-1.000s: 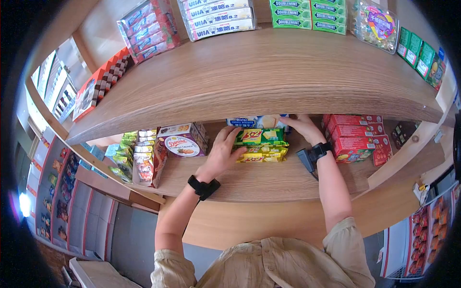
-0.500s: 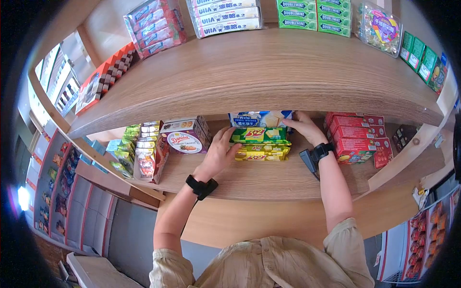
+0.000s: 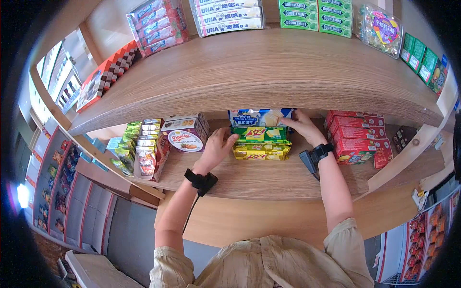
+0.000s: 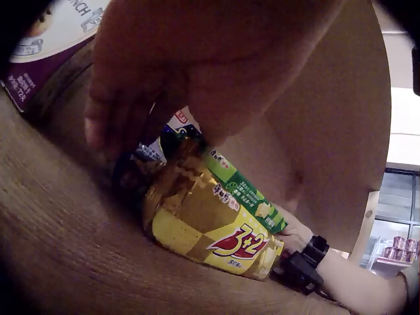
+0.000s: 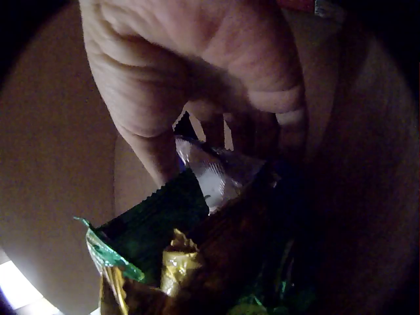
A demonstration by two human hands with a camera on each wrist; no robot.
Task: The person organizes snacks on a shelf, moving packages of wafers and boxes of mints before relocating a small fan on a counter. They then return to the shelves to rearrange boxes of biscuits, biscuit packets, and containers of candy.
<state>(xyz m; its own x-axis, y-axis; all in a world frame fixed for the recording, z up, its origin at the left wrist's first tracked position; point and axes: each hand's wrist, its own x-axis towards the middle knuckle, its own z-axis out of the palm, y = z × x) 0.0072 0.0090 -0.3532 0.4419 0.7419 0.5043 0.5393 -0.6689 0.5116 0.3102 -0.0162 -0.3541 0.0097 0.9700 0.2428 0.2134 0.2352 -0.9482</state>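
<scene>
On the lower shelf, a blue pack of wafer biscuits stands behind a green 3+2 biscuit pack and yellow 3+2 packs. My right hand holds the wafer pack by its right end; the wrapper end shows between thumb and fingers in the right wrist view. My left hand is at the left end of the packs, fingers loosely extended, holding nothing. In the left wrist view it hangs above the yellow pack, its fingertips partly in shadow.
A purple Danisa cookie box stands left of my left hand, with an open carton of snack packs beyond. Red boxes are stacked right of my right hand. The upper shelf's edge hangs low over both hands.
My left hand has drawn back left from the ends of the green and yellow packs. The wafer pack shows more above the green pack than at first, with my right hand still at its end.
</scene>
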